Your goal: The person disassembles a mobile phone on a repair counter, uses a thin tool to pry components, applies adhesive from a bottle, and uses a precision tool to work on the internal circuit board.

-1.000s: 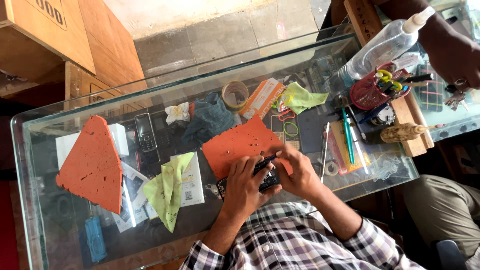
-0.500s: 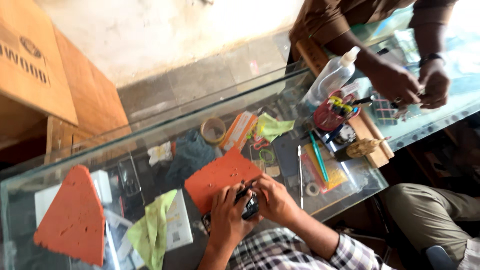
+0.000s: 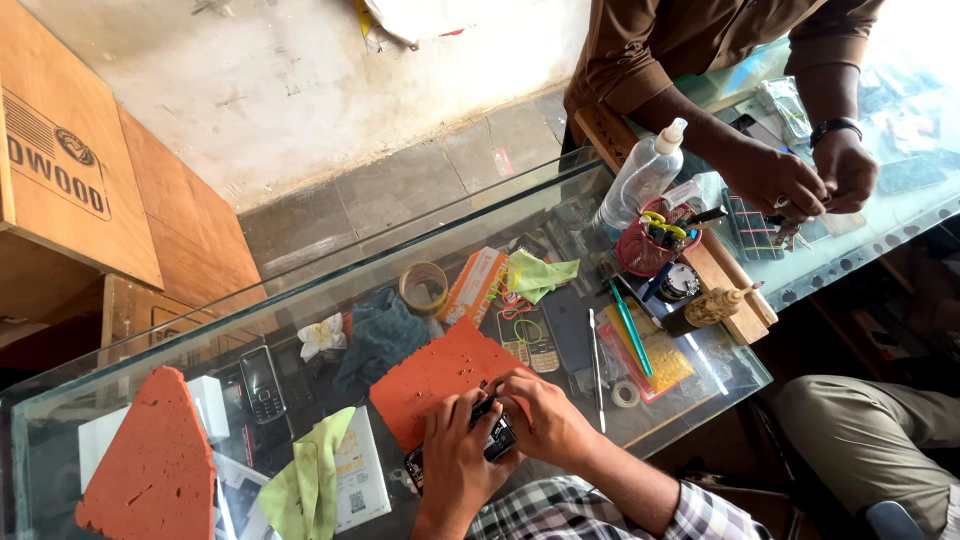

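left hand [image 3: 455,462] and right hand [image 3: 540,418]: fingers gripping a dark phone [image 3: 492,440], mostly hidden | phone at near counter [image 3: 700,385] edge, beside orange pad [image 3: 440,380] | bare glass right of hands

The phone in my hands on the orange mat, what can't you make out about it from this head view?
- Phone: mostly hidden under left hand and right hand; its open or shut state is unclear.
- Any tool held: too small to tell.
- Orange mat: near edge hidden by the hands.

Glass counter [image 3: 300,300] — orange pad [image 3: 435,385], tape roll [image 3: 424,287].
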